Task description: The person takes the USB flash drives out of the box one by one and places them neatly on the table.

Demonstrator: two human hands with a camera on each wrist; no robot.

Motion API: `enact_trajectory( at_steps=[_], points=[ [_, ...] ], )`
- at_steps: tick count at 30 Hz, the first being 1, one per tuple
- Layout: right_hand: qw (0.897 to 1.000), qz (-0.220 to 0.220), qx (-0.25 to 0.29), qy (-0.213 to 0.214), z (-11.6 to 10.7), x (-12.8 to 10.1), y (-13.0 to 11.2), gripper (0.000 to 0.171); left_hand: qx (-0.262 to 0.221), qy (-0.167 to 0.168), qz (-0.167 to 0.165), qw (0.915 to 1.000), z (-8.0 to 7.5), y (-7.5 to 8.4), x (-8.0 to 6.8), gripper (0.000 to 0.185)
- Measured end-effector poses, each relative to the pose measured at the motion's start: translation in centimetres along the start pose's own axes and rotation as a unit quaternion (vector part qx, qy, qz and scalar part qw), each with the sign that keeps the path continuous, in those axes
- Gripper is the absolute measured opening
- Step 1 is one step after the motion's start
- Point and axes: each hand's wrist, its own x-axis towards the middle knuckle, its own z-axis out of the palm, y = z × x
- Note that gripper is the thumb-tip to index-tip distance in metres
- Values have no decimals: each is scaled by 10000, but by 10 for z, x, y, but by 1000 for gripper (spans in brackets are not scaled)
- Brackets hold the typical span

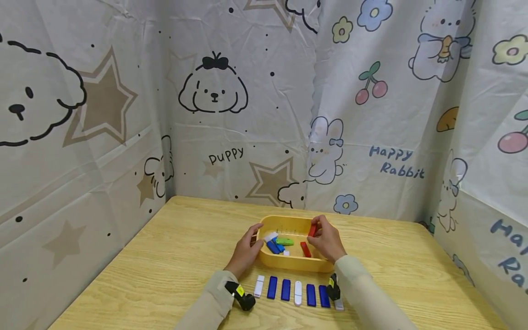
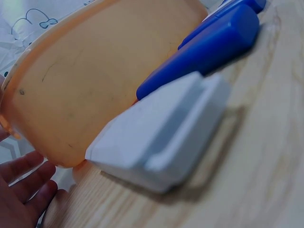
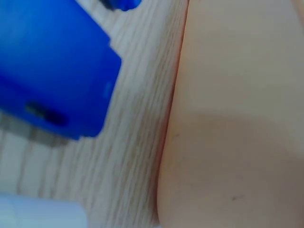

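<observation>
My right hand (image 1: 328, 239) pinches a red USB stick (image 1: 312, 229) over the right end of a yellow plastic bin (image 1: 294, 262). Below it, a second red USB stick (image 1: 305, 249) lies inside. At the bin's left end, my left hand (image 1: 243, 252) holds the rim, thumb and index finger over the edge. Its other fingers (image 2: 28, 190) show outside the corner in the left wrist view. Inside the bin's left half lie a green stick (image 1: 284, 241), blue sticks (image 1: 272, 247) and white ones (image 1: 271, 236). The right wrist view shows the bin's outer wall (image 3: 228, 142), but not the hand.
In front of the bin runs a row of several USB sticks, blue (image 1: 286, 289) and white (image 1: 298, 293), on the wooden table (image 1: 173, 256). The right forearm overlaps the row's right end. A patterned curtain (image 1: 231, 137) stands behind the table and along both sides.
</observation>
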Motion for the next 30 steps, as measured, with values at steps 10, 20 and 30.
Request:
enact_trajectory(
  at_steps=[10,20,30],
  points=[
    [10000,63,27,-15,0,0,0,63,8,-9,-17,10000,0,2,1,48],
    [9997,-131,166,126,-2,-6,-6,57,-24,-70,-135,9999,2,-2,0,49],
    [9921,-1113,533,-223,-7,-35,-46,56,-3,-6,-116,9999,1,0,0,48]
  ],
)
